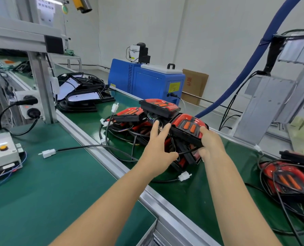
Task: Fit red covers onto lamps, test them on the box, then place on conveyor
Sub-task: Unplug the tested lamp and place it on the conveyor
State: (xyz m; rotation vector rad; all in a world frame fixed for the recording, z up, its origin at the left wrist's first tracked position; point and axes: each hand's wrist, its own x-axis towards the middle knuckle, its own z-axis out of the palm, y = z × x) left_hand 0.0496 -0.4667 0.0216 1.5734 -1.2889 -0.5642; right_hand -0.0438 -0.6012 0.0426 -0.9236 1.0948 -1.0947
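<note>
My right hand (210, 144) grips the near edge of a red-covered lamp (188, 126) over the pile of red lamps (130, 119) on the green conveyor (192, 189). My left hand (158, 148) reaches to the lamp's left side, its fingers stretched out and the thumb against the lamp's black cable. Another red lamp (159, 105) lies on top of the pile. Uncovered lamps with black housings (84, 96) lie farther back on the belt. The grey test box (2, 153) with green and yellow buttons stands at the left on the bench.
A white connector on a black cable (47, 153) lies on the bench mat. More red lamps (289, 176) sit at the right on the belt. An aluminium rail (112, 162) divides bench and conveyor. A blue machine (144, 80) stands beyond the belt, a blue hose (250, 64) arches overhead.
</note>
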